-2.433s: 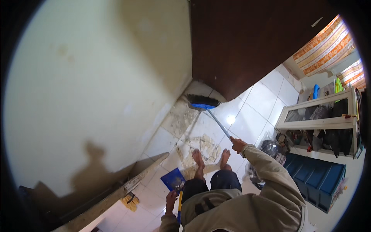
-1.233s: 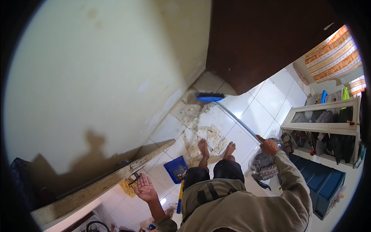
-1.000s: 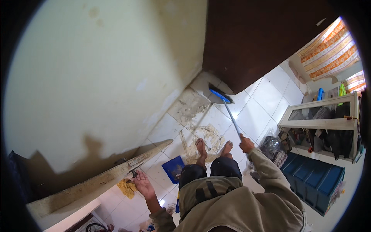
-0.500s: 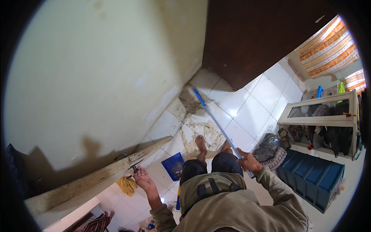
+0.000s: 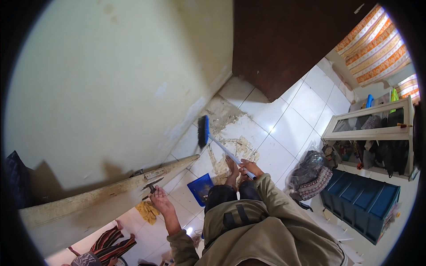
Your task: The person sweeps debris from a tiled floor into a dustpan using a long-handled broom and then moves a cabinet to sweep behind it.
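Widest gap: tile floor ahead and right of right hand, up to brown panel. Broom slants across ahead-left, its head close to wall. Bag and blue box block far right. Left hand at door handle; door bars leftward, dustpan sits near the knees, narrowing the space between.

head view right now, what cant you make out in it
All in the head view:
Left hand: whether it grips the dark handle, as fingers overlap it.
Dustpan: its contents, too small and dim.
Right foot: mostly hidden behind the right hand.
Brown panel: top cut off by the upper edge.
Person in striped clothing: mostly cut off by the lower edge.
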`<action>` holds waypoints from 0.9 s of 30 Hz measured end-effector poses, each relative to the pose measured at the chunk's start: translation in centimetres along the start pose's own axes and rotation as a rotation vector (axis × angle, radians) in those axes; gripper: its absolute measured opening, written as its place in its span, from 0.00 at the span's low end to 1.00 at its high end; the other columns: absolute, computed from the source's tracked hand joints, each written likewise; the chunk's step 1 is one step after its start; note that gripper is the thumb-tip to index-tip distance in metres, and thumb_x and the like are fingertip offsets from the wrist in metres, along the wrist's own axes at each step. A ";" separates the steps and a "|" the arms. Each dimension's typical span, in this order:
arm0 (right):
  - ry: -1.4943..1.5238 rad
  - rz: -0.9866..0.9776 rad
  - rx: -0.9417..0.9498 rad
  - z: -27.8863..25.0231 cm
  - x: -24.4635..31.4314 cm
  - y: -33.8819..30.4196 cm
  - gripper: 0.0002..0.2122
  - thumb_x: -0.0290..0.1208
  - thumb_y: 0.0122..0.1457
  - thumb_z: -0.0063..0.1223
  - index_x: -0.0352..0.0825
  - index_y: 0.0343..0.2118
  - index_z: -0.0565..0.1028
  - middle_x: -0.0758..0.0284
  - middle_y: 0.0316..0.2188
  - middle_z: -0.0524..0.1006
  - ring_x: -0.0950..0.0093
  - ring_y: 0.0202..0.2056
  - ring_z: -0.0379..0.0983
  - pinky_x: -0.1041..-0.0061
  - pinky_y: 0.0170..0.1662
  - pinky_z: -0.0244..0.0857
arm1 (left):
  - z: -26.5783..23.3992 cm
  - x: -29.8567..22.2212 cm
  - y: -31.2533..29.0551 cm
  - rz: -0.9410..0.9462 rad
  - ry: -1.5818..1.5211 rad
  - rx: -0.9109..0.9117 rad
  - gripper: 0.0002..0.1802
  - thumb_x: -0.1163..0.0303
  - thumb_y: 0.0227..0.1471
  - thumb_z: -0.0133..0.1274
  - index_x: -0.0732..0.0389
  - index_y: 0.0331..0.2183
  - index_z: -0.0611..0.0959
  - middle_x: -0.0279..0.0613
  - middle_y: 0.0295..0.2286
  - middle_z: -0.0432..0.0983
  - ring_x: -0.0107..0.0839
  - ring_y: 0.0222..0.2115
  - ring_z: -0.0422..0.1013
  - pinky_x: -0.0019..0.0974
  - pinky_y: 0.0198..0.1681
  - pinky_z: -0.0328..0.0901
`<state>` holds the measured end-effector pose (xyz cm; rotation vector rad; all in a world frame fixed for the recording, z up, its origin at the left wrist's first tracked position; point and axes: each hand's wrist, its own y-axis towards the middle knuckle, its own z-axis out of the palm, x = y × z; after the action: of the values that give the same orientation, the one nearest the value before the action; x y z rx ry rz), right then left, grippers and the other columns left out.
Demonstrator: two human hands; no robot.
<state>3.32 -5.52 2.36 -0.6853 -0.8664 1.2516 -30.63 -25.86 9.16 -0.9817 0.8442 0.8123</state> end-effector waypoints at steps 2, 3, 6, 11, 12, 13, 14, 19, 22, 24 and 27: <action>-0.080 -0.058 -0.018 -1.5 -0.2 -0.9 0.26 0.26 0.54 0.39 0.43 0.56 0.49 0.74 0.16 0.61 0.88 0.12 0.53 0.87 0.12 0.46 | -0.3 0.1 0.2 0.013 -0.011 -0.019 0.25 0.53 0.52 0.42 0.65 0.41 0.65 0.44 0.38 0.67 0.30 0.38 0.64 0.31 0.46 0.59; -0.080 -0.062 -0.020 -2.3 -0.4 -1.4 0.26 0.26 0.54 0.39 0.43 0.56 0.49 0.74 0.16 0.61 0.88 0.12 0.53 0.87 0.12 0.46 | -0.5 0.2 0.2 0.020 -0.023 -0.038 0.23 0.55 0.52 0.42 0.65 0.41 0.65 0.46 0.37 0.67 0.31 0.37 0.64 0.32 0.45 0.59; 0.077 -0.140 -0.187 -3.7 -0.6 -3.3 0.03 0.27 0.53 0.40 0.39 0.30 0.65 0.72 0.16 0.63 0.85 0.11 0.55 0.84 0.12 0.47 | -0.1 0.3 0.3 0.042 0.005 0.001 0.24 0.55 0.52 0.42 0.66 0.42 0.64 0.46 0.38 0.67 0.31 0.37 0.64 0.32 0.46 0.59; 0.097 -0.168 -0.120 -7.0 -1.4 -4.6 0.22 0.29 0.55 0.39 0.43 0.54 0.53 0.75 0.17 0.61 0.89 0.13 0.54 0.87 0.14 0.48 | -0.4 0.5 0.6 0.015 0.048 -0.023 0.28 0.52 0.50 0.44 0.67 0.42 0.64 0.46 0.38 0.67 0.32 0.39 0.64 0.33 0.46 0.59; 0.115 -0.191 -0.115 -7.3 -1.7 -5.1 0.20 0.29 0.55 0.39 0.43 0.52 0.54 0.76 0.17 0.61 0.89 0.13 0.54 0.88 0.14 0.48 | -0.8 0.5 0.8 0.021 0.055 -0.016 0.28 0.51 0.50 0.45 0.67 0.42 0.64 0.46 0.38 0.67 0.33 0.39 0.64 0.34 0.47 0.58; 0.133 -0.213 -0.110 -7.7 -2.0 -5.6 0.19 0.30 0.55 0.38 0.43 0.51 0.56 0.77 0.17 0.61 0.90 0.13 0.54 0.88 0.14 0.48 | -1.3 0.4 1.0 0.026 0.055 -0.016 0.28 0.51 0.50 0.45 0.67 0.42 0.64 0.46 0.38 0.67 0.33 0.39 0.64 0.34 0.47 0.58; 0.108 -0.213 -0.118 -8.3 -2.3 -6.3 0.16 0.30 0.55 0.38 0.43 0.48 0.58 0.78 0.16 0.60 0.90 0.12 0.53 0.88 0.13 0.47 | -1.2 0.6 0.9 0.013 0.066 -0.013 0.29 0.50 0.50 0.45 0.67 0.42 0.64 0.46 0.38 0.67 0.33 0.39 0.64 0.34 0.47 0.58; 0.170 -0.239 0.013 -9.9 -3.5 -8.9 0.19 0.29 0.54 0.37 0.42 0.51 0.57 0.79 0.15 0.58 0.90 0.12 0.52 0.88 0.14 0.47 | -1.4 0.8 1.1 0.002 0.072 0.030 0.30 0.49 0.50 0.44 0.67 0.42 0.64 0.45 0.38 0.67 0.34 0.40 0.64 0.36 0.48 0.57; 0.035 -0.190 0.067 -7.0 -4.8 -11.3 0.23 0.29 0.55 0.36 0.42 0.55 0.52 0.79 0.15 0.58 0.90 0.12 0.52 0.87 0.15 0.47 | -1.2 0.9 1.0 -0.023 0.035 0.015 0.29 0.48 0.50 0.43 0.66 0.41 0.65 0.44 0.38 0.67 0.34 0.40 0.64 0.37 0.48 0.57; 0.092 -0.195 0.143 -6.0 -4.8 -8.9 0.19 0.29 0.55 0.36 0.42 0.51 0.57 0.78 0.14 0.58 0.88 0.12 0.52 0.86 0.13 0.48 | -0.7 1.2 0.8 -0.004 0.034 0.009 0.28 0.48 0.51 0.41 0.66 0.39 0.66 0.44 0.39 0.68 0.34 0.40 0.64 0.37 0.48 0.57; 0.209 -0.194 0.294 -4.3 -4.1 -1.3 0.07 0.30 0.56 0.36 0.42 0.38 0.63 0.77 0.14 0.58 0.87 0.11 0.52 0.84 0.12 0.47 | -0.7 1.1 1.2 -0.020 0.048 -0.007 0.27 0.48 0.51 0.40 0.65 0.38 0.66 0.44 0.40 0.68 0.34 0.41 0.63 0.37 0.49 0.56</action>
<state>7.34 -9.70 0.49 -0.4740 -0.5477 1.0830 -31.39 -25.88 7.58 -1.0176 0.8721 0.7773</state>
